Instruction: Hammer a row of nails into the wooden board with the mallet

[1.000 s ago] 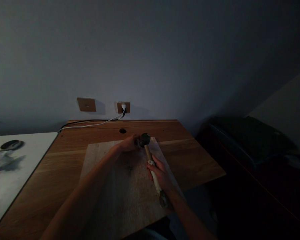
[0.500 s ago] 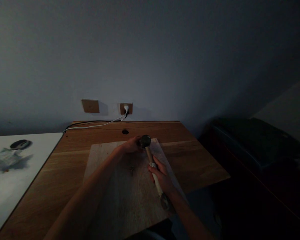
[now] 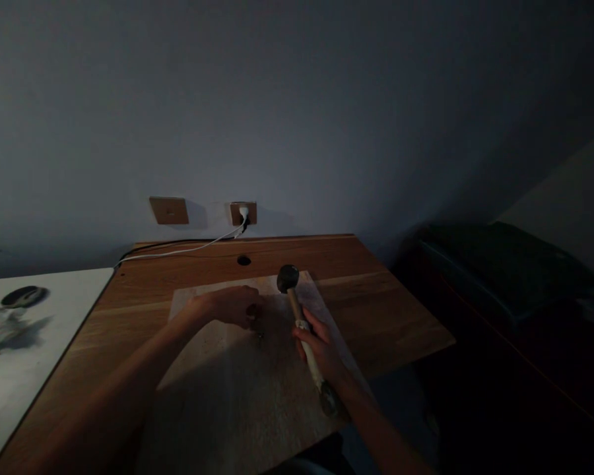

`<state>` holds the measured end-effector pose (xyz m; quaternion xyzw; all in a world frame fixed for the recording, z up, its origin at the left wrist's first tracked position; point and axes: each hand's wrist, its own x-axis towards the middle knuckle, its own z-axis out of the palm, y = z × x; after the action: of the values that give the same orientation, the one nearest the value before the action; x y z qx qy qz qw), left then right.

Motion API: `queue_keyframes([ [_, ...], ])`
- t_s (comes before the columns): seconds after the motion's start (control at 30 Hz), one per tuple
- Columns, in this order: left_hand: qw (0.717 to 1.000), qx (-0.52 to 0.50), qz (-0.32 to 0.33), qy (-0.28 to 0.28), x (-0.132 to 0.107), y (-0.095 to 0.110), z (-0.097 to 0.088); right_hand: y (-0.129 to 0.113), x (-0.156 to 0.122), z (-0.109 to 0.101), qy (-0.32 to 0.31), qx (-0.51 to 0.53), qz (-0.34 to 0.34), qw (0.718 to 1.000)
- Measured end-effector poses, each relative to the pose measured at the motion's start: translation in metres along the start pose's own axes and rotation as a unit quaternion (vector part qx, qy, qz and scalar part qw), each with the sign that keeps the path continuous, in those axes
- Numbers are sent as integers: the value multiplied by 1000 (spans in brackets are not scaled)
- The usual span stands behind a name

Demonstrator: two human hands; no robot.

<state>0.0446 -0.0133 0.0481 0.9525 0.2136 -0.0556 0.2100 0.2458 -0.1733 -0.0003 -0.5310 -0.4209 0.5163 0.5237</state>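
Note:
My right hand [image 3: 319,343] is wrapped round the pale handle of a hammer [image 3: 293,302], its dark round head pointing away from me above the board. Over the middle of a light wooden board [image 3: 228,389], my left hand [image 3: 235,307] is bent down with its fingers curled together. Just below those fingertips lie small thin dark pieces [image 3: 260,336], too dim to name surely; they look like nails. Whether the left fingers pinch one of them is hidden.
The board lies on a brown wooden desk [image 3: 391,310]. Behind it, cables [image 3: 198,249] run from a wall socket [image 3: 243,213]. To the left, a white surface [image 3: 30,369] carries a dark round dish [image 3: 24,297] and a crumpled plastic bag [image 3: 0,326].
My left hand has moved from beside the hammer head back and left to the small thin pieces, its fingers now curled downward. The right hand and hammer have hardly moved.

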Motion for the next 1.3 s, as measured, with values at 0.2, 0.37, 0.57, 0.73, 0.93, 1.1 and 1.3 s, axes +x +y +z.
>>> queue_keyframes([
  [0.2,999,-21,36,-1,11,4,4,-5,0,1,9,4,-2,1000],
  [0.37,998,-55,14,17,16,0,6,-8,-2,2,13,-2,19,1000],
  [0.57,979,-102,-10,176,24,-25,14,-11,-3,3,19,-8,18,1000],
  [0.73,953,-148,-31,264,35,-34,25,-13,-3,4,12,-28,3,1000],
  [0.93,948,-147,-24,280,38,-33,39,-11,-2,3,13,-2,5,1000],
  [1.1,949,-138,-38,281,36,-31,39,-12,-2,3,7,-7,4,1000],
  [1.3,950,-138,-15,281,37,-32,41,-11,-2,2,1,-16,8,1000],
])
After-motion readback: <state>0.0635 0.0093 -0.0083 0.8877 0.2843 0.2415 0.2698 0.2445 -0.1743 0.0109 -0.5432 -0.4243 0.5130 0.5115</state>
